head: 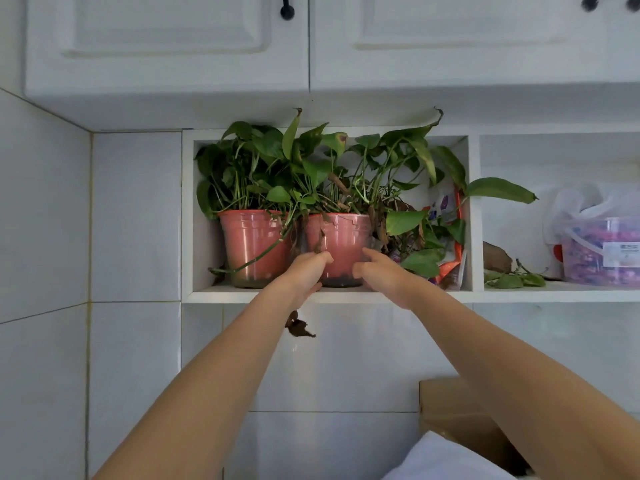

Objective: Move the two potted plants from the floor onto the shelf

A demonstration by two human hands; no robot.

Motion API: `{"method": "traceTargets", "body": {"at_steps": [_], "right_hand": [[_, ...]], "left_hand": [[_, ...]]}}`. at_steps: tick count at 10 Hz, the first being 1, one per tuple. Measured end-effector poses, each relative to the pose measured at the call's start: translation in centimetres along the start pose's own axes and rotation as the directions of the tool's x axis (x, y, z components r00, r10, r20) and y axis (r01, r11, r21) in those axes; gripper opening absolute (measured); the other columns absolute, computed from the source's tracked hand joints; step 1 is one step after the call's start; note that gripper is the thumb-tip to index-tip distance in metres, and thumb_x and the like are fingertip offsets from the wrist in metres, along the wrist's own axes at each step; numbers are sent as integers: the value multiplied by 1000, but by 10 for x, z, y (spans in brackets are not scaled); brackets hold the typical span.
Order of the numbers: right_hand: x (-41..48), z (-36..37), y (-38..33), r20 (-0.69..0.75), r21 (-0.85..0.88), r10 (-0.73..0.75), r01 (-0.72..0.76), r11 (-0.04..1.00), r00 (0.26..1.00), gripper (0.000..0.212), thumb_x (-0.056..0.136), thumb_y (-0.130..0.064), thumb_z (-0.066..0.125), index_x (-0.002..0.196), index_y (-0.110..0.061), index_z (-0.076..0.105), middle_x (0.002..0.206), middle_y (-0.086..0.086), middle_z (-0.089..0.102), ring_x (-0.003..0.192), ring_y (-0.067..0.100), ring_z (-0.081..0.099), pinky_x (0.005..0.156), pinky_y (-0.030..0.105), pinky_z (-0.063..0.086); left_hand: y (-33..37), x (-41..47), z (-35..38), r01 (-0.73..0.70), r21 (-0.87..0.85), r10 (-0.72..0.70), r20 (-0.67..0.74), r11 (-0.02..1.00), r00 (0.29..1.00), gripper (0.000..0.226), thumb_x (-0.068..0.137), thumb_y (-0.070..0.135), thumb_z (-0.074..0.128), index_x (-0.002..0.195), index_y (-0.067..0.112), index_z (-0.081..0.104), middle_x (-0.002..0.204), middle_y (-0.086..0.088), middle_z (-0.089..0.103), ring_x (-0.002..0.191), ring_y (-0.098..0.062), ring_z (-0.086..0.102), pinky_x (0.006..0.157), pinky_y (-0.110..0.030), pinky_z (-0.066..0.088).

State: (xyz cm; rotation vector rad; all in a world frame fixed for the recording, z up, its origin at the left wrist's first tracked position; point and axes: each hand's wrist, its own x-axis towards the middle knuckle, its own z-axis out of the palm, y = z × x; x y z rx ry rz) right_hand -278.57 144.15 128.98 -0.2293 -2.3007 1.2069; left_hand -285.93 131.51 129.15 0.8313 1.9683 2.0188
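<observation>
"Two pink pots stand side by side in one white shelf niche [325, 295], leaves crowding its ceiling. Where are the hands?"

"Both are on the right-hand pot [341, 249]. The left hand [306, 275] cups its left side; the right hand [382, 271] has fingertips on its right side. Neither is closed tight; the fingers look loosely spread against the plastic."

"And the left-hand pot [254, 247]?"

"Untouched, deeper left, just beside the other."

"So which step is this?"

"Probably the last: seating the second pot. Next, I'd judge, a small push back from the edge, then letting go without snagging the trailing stems."
</observation>
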Motion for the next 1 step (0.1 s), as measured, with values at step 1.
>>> {"method": "traceTargets", "body": {"at_steps": [1], "right_hand": [[-17, -5, -15, -44, -39, -30, 28, 999, 999, 45, 89, -10, 51, 134, -8, 51, 122, 5, 56, 112, 24, 52, 101, 37, 43]], "left_hand": [[13, -22, -2, -44, 143, 51, -47, 989, 998, 16, 91, 27, 52, 98, 16, 62, 116, -7, 62, 107, -23, 57, 98, -39, 49]]}}
